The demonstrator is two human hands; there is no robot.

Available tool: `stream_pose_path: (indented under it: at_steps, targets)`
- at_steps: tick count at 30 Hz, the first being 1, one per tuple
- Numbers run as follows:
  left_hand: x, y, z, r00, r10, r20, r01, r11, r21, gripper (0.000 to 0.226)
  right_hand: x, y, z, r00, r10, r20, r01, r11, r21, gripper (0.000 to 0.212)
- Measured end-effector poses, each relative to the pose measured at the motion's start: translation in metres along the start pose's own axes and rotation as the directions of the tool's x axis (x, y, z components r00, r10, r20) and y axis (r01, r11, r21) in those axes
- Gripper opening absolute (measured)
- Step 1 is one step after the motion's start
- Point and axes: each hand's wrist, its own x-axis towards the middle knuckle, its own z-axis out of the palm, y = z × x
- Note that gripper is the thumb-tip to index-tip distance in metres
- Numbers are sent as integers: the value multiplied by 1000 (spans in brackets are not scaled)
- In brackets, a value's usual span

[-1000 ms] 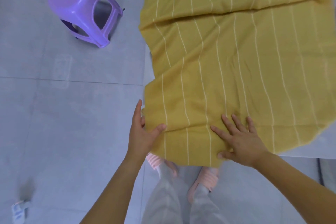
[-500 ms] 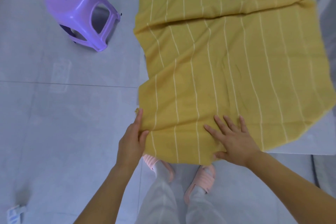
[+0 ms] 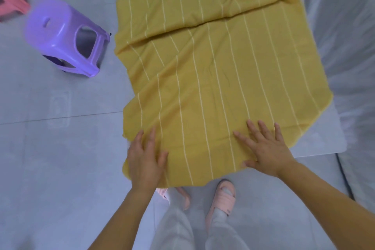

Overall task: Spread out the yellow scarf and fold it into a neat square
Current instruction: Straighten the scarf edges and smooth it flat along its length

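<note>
Both palms press flat with nothing clamped: the left hand lies with fingers straight and thumb spread on the near left corner of the yellow scarf, and the right hand rests with fingers fanned near the front edge. That edge hangs over the front of the white table, above pink slippers. Farther out the striped cloth lies spread, with a diagonal ridge across it. A purple stool stands on the floor to the left, a pink stool beyond it.
</note>
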Motion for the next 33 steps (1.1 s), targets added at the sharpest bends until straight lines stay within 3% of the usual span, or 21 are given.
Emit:
stream_pose_path:
  at_steps: [6,10,15,20,26,31,33]
  targets:
    - [23,75,28,980,145,133,-152,987,43,77,-9,23,-2,998,33,-50,-30,998,60,99]
    - [26,114,41,926,303,223,-315,949,19,78,-26,53,-6,985,170,-15,-166,973,161,83]
    - [23,161,43,878,354,321,-378,926,12,82,-46,99,-10,928,369,54,-372,903,214,70]
    - [42,207,50,762,471,445,-522,853,-7,86,-49,148,-21,818,563,114,-566,757,327,75]
    - [82,255,71,677,498,542,-601,799,18,89,-2,199,-17,664,731,161,-630,430,647,76]
    - [87,271,95,693,424,583,-555,830,56,91,29,201,-18,680,720,135,-608,453,652,71]
    - [85,283,103,688,409,599,-545,836,55,92,37,207,-17,635,754,169,-625,372,687,70]
